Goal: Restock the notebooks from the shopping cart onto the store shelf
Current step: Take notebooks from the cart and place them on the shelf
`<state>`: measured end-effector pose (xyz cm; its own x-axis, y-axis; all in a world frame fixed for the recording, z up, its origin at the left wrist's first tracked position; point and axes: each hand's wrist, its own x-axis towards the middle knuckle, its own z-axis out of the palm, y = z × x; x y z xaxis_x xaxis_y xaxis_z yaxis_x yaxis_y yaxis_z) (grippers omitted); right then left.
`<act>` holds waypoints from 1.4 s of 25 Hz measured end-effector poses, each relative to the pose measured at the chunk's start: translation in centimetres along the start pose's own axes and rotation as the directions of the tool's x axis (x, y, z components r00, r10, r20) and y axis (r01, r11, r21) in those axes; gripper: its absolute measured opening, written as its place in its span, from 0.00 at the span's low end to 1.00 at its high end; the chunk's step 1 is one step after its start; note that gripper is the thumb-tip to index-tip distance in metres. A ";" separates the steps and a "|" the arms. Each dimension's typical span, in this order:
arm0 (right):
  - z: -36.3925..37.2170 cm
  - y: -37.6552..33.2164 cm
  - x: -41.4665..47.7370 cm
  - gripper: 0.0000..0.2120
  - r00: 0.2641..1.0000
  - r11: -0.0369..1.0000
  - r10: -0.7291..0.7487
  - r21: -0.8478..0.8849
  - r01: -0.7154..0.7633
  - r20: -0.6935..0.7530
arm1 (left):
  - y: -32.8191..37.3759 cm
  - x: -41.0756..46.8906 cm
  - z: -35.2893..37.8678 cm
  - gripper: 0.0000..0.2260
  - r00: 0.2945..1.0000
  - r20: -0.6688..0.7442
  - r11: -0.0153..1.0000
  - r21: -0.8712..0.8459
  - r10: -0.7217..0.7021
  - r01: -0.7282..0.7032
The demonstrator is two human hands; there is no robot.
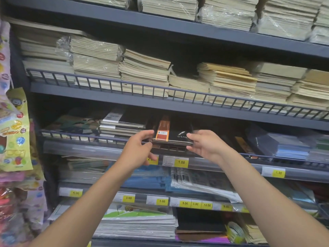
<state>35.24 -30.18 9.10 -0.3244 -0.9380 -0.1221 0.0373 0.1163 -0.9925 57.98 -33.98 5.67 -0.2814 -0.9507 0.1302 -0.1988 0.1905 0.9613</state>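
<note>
At the centre of the frame, on the store shelf (178, 108), our left hand (140, 147) and right hand (203, 145) each pinched an end of the black notebook (175, 135), long axis running away from us, directly between both hands, equally near.

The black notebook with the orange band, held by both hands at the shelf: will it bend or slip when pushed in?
The black notebook probably stays stiff: it spans flat between the left hand and right hand. Its cover looks glossy, so it may slide easily.
</note>
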 end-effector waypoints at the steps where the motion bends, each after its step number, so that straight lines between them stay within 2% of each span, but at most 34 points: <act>1: 0.2 -0.6 0.9 0.24 1.000 1.000 0.006 -0.001 -0.006 0.001 | 0.1 0.6 0.1 0.24 1.000 0.006 0.999 0.032 -0.013 0.013; 3: 0.7 -1.3 2.7 0.29 1.000 1.000 0.009 -0.028 -0.009 -0.006 | 0.4 1.4 0.3 0.28 0.999 0.018 0.994 0.101 -0.041 0.038; 8: 1.3 -1.1 6.2 0.17 0.995 0.974 -0.016 -0.228 -0.006 -0.096 | 1.0 2.5 1.7 0.30 0.993 0.033 0.947 0.308 -0.110 0.095; 9: 1.4 -0.7 6.7 0.17 0.992 0.945 -0.043 -0.328 0.002 -0.116 | 0.9 2.8 2.0 0.29 0.991 0.040 0.929 0.354 -0.130 0.108; 11: 1.3 0.2 7.4 0.19 0.979 0.779 -0.152 -0.626 0.034 -0.135 | 0.8 3.5 2.3 0.22 0.986 0.039 0.900 0.416 -0.163 0.132; 12: 1.3 0.6 7.5 0.20 0.971 0.699 -0.199 -0.714 0.048 -0.129 | 0.6 3.9 2.4 0.20 0.984 0.030 0.886 0.441 -0.173 0.142; 13: 1.3 0.9 7.5 0.20 0.967 0.661 -0.224 -0.748 0.060 -0.120 | 0.4 4.2 2.5 0.21 0.983 0.021 0.872 0.465 -0.181 0.151; 17: 1.6 1.3 7.5 0.18 0.969 0.659 -0.223 -0.749 0.072 -0.103 | -0.4 4.9 2.8 0.26 0.980 0.018 0.854 0.494 -0.200 0.165; 22: 1.4 1.8 7.2 0.17 0.958 0.568 -0.275 -0.817 0.100 -0.074 | -1.0 5.3 3.3 0.11 0.990 -0.021 0.814 0.567 -0.141 0.128; 26: 1.1 1.7 7.0 0.17 0.954 0.544 -0.294 -0.831 0.117 -0.058 | -1.5 5.2 3.5 0.08 0.996 -0.036 0.785 0.614 -0.082 0.087; 30: 0.9 2.4 6.9 0.20 0.945 0.524 -0.328 -0.834 0.174 -0.010 | -2.1 4.6 3.6 0.12 0.999 -0.027 0.773 0.632 -0.035 0.044; 35: 0.7 2.9 6.3 0.22 0.935 0.445 -0.353 -0.876 0.186 0.019 | -1.9 3.9 3.4 0.17 0.999 -0.015 0.796 0.604 -0.031 0.033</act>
<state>33.99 -35.99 5.43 -0.2982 -0.9248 0.2361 -0.8720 0.1633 -0.4615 54.10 -37.25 3.54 -0.2614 -0.9596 0.1041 -0.7349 0.2678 0.6231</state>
